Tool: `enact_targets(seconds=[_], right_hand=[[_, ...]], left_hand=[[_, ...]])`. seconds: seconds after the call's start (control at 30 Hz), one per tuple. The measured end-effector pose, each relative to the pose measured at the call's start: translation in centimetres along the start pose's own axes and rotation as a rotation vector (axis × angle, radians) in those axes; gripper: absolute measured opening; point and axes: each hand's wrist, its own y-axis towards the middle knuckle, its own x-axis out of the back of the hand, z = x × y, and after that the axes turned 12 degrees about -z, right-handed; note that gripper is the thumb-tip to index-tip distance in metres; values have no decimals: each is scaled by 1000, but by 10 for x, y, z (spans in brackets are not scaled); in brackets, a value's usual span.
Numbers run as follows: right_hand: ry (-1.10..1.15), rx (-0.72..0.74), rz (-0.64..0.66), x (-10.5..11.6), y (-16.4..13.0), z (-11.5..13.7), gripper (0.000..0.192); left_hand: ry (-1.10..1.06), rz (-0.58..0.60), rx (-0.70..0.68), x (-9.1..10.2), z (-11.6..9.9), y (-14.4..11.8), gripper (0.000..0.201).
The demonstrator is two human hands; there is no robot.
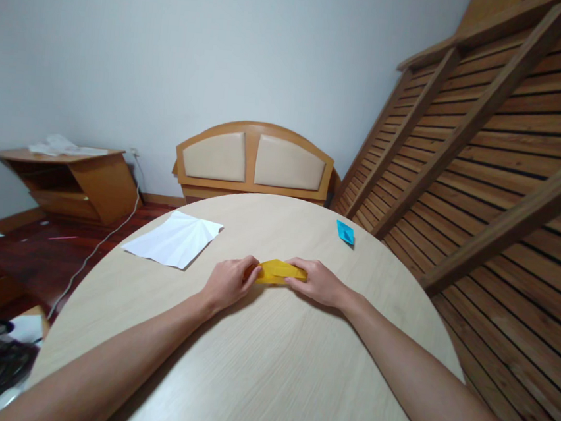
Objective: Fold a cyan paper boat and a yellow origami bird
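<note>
Round wooden table (265, 368), yellow folded paper (280, 271) at centre, long axis left-right. My left hand (228, 283) pinches left end, my right hand (317, 281) clamps right end. Both equally near.

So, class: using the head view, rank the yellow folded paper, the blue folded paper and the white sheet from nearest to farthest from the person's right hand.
1. Yellow folded paper: held by the right hand, centre table.
2. Blue folded paper: beyond the hand, slightly right.
3. White sheet: far left, past the left hand.
</note>
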Motion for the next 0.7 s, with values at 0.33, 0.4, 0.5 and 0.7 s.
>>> enact_targets(seconds=[0.33, 0.4, 0.5, 0.7], right_hand=[[241, -227, 12, -3, 4, 3, 28], [251, -241, 16, -4, 4, 1, 28], [219, -249, 51, -6, 3, -2, 28], [5, -123, 75, -8, 1, -6, 24]], left_hand=[[-108, -29, 82, -3, 0, 1, 25], [-104, -19, 101, -3, 0, 2, 25], [-69, 8, 118, -3, -2, 2, 27], [50, 75, 146, -1, -4, 1, 31]])
